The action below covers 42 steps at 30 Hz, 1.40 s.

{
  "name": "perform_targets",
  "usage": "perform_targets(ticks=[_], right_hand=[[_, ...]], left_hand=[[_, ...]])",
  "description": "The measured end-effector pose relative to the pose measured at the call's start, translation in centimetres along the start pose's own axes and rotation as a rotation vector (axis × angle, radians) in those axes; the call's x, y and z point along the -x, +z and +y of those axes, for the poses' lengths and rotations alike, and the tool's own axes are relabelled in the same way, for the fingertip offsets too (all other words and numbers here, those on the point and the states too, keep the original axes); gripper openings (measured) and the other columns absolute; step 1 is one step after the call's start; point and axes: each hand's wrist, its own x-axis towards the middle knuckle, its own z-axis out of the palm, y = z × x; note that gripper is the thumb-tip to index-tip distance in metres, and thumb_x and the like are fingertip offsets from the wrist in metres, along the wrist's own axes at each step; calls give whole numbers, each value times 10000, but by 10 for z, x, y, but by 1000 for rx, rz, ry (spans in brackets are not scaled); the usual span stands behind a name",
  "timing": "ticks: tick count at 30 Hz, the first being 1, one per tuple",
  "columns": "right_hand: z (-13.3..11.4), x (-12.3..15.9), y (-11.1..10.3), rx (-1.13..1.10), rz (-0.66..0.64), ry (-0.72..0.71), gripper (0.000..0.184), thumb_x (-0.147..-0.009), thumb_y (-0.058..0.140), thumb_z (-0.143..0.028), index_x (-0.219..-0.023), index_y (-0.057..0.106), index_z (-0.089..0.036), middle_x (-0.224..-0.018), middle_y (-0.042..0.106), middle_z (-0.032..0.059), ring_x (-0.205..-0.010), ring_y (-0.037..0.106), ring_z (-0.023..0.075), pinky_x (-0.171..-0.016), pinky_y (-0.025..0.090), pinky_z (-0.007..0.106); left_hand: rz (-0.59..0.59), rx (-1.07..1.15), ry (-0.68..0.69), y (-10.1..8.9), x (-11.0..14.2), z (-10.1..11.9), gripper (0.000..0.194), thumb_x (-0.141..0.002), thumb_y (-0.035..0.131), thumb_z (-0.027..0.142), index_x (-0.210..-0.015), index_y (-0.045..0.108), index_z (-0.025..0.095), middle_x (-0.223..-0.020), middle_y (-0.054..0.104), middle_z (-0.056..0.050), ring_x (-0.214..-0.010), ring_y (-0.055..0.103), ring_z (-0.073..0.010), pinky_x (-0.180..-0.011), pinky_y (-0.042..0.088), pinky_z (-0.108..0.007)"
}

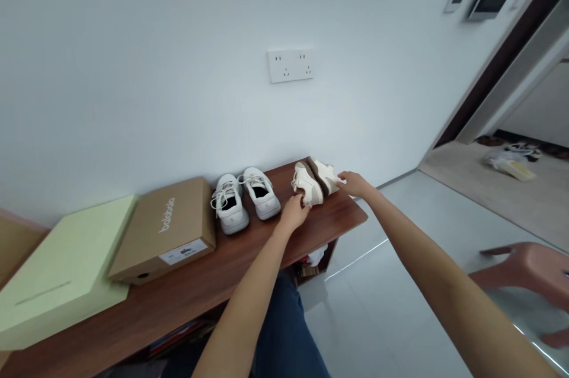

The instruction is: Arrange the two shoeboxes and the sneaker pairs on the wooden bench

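Two small cream sneakers with brown soles are tipped on their sides, sole against sole, at the right end of the wooden bench. My left hand point(296, 212) is closed on the heel opening of the left cream sneaker point(310, 182). On the other side, the fingers of my right hand point(354, 183) pinch the heel end of the right cream sneaker point(328, 174). To the left stand two larger white lace-up shoes, one white shoe point(233, 212) beside the other white shoe point(263, 195), both upright with toes toward the wall.
A brown shoebox point(164, 230) and a pale green box point(66, 271) sit further left on the bench point(222, 274). Behind is a wall with a socket plate point(291, 66). A pink stool point(528, 271) stands at right; footwear and a plastic bag point(502, 160) lie by the doorway.
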Motion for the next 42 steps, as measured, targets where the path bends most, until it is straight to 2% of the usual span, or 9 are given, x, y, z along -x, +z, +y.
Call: perform_targets(ticks=[2,7,13,16,20,24,27,33,42], right_hand=[[14,-6,7,-78,-54,17,415,-863,607,-328,-1235,626,-146,-1255,662,134,-1116,629,266,-974,447,347],[32,-18,24,-371,-223,-61,354,-810,628,-289,-1140,665,-165,-1140,713,83,-1010,657,224,-918,480,308],[27,-24,29,-461,-239,-83,295,-783,636,-321,-1019,664,-147,-958,729,45,-870,641,194,-790,494,274],[15,-27,18,-350,-181,-136,267,-809,616,-304,-1024,653,-149,-966,719,46,-874,638,192,-773,481,261],[-9,-30,1,1,-89,-174,292,-816,650,-265,-1090,639,-166,-1046,709,83,-950,645,220,-816,451,270],[-39,-30,-8,269,-67,-170,393,-853,636,-292,-1220,578,-165,-1153,663,167,-1032,632,273,-845,441,312],[-60,-31,-9,390,-71,-188,414,-869,617,-284,-1260,547,-165,-1205,627,201,-1062,616,298,-858,443,345],[-86,-37,0,522,-103,-252,327,-885,543,-162,-1210,569,-133,-1212,619,217,-1154,566,292,-885,443,357],[-84,-41,13,513,-115,-243,342,-881,520,-119,-1219,571,-126,-1236,618,214,-1176,561,280,-908,448,361]], left_hand=[[2,50,-39,8,-4,-2,400,-847,645,325,-1208,603,156,-1214,650,-150,-1128,607,-256,-957,435,-332],[-12,143,-88,18,-12,-6,284,-839,654,332,-1059,666,152,-1099,702,-107,-985,647,-222,-876,460,-299],[18,193,-56,14,-16,-4,220,-867,596,292,-1024,672,158,-963,719,-60,-905,643,-202,-835,469,-303],[36,127,-58,3,-16,0,241,-893,562,278,-1098,635,172,-993,712,-64,-935,642,-203,-860,465,-310],[13,-82,-5,-18,-20,8,248,-932,503,274,-1139,581,162,-1095,686,-117,-1038,624,-234,-903,454,-334],[-54,-324,48,-34,-27,17,254,-934,486,247,-1164,544,158,-1202,632,-161,-1175,557,-270,-942,443,-374],[-102,-424,66,-39,-33,23,282,-937,458,213,-1203,517,141,-1233,606,-185,-1230,520,-282,-947,448,-397],[-137,-466,26,-37,-44,26,332,-937,425,186,-1250,506,111,-1219,602,-220,-1249,516,-291,-975,447,-418],[-166,-446,-21,-31,-50,19,364,-936,409,161,-1287,493,110,-1241,593,-227,-1262,520,-285,-1007,435,-411]])
